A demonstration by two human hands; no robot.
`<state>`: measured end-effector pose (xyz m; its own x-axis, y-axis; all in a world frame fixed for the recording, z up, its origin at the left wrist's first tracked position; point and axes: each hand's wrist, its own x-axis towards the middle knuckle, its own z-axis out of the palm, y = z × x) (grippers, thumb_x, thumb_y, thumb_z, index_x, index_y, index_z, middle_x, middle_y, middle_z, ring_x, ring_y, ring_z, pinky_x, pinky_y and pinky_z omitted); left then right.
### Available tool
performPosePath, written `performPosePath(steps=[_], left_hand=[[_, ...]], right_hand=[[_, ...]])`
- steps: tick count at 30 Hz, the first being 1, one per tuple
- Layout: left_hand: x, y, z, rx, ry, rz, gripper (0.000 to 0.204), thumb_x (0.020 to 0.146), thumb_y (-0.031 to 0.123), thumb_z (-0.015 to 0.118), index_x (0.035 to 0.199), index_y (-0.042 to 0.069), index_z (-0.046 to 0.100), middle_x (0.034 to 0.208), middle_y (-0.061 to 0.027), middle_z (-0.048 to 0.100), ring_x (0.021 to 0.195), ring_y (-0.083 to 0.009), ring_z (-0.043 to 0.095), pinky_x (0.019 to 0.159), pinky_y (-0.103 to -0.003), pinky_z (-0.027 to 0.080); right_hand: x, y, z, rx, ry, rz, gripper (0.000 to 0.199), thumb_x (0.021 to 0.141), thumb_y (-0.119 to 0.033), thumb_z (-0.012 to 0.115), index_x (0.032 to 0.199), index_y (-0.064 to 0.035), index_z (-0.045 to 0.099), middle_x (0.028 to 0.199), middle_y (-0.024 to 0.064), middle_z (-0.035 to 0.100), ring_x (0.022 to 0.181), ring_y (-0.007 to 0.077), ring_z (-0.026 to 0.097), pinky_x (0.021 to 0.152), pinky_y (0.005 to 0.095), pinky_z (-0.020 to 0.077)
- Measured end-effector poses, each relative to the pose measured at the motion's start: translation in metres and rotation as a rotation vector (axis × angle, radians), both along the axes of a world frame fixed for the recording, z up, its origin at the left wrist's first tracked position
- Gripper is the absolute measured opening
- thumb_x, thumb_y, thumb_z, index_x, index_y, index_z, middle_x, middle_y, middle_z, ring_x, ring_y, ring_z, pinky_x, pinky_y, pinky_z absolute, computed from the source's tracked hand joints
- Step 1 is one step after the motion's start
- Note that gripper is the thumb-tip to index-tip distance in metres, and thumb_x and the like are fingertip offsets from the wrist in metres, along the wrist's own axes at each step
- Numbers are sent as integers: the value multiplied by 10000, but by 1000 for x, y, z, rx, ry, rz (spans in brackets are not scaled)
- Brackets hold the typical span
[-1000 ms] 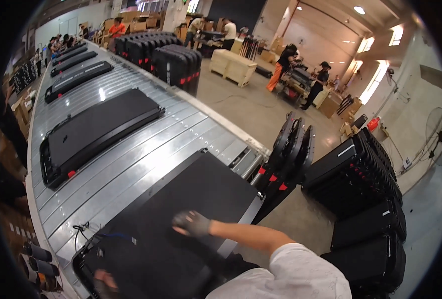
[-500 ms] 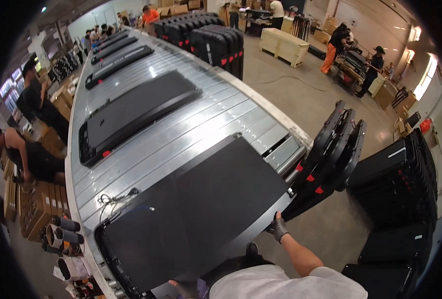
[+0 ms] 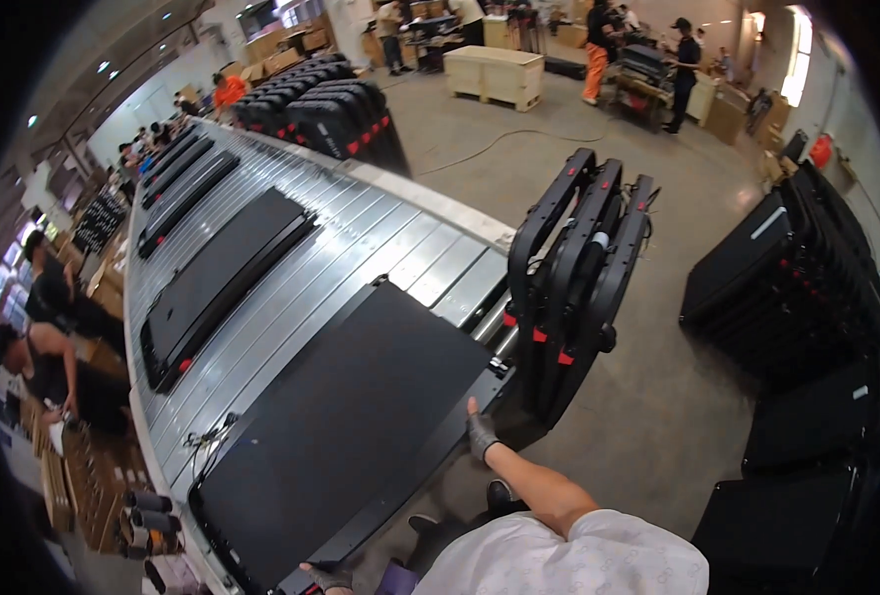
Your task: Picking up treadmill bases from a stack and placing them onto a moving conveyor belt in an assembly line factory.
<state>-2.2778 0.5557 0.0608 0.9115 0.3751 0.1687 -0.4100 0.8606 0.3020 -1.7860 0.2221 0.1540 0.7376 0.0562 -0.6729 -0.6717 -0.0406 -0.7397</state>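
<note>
A flat black treadmill deck with a broad dark belt (image 3: pixel 346 407) lies slantwise across the near end of the metal conveyor. At the deck's near long edge, toward its right end, my right hand (image 3: pixel 481 433) in a grey fingerless glove is closed, thumb on top and fingers hidden below. My left hand (image 3: pixel 328 577), gloved too, holds the same edge near its lower left end; its fingers are mostly out of sight. Beyond the deck's far left corner, a bundle of thin cable (image 3: pixel 212 436) rests on the conveyor.
The slatted metal conveyor (image 3: pixel 351 238) carries another treadmill (image 3: pixel 227 283) and more farther off. Several black frames (image 3: pixel 579 268) stand upright at its right end. Stacked black units (image 3: pixel 748 278) fill the right side. Two co-workers (image 3: pixel 58 372) are at the left among cartons.
The treadmill deck has shifted and its near edge now shows a dark side rail. My hands have stayed on that edge. My view has turned to the right.
</note>
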Motion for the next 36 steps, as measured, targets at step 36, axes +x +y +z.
performPosePath(steps=[36], left_hand=[[95,-106,41,-310,1110,571,976,720,821,545,1412,147,406,1397,-88,491,1318,-359,410,1081,-611,323]], right_hand=[[52,-23,-80,113,-192,-478,822,814,-730,582,946,82,562,926,121,613,793,219,551,753,414,498]])
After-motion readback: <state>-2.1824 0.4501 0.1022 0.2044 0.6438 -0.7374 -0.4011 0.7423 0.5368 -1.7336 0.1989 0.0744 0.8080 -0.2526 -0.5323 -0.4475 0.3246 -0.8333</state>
